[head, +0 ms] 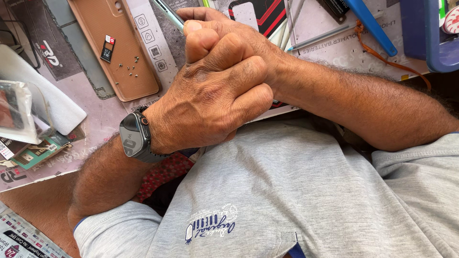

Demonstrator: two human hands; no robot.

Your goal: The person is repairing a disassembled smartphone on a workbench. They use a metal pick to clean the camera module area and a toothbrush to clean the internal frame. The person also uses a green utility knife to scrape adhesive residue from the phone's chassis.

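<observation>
Phone back cover [114, 48] | tan, on bench upper left, loose tiny screws [130, 68] and SIM tray [108, 48] on it | left hand [210, 102] clasped over right hand [210, 24], fingers curled, holding nothing | risk: elbow nudge scatters screws.

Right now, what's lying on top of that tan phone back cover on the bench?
On the tan back cover lie a small black-and-red card tray and scattered tiny screws. Whatever is beneath the cover is hidden.
</observation>
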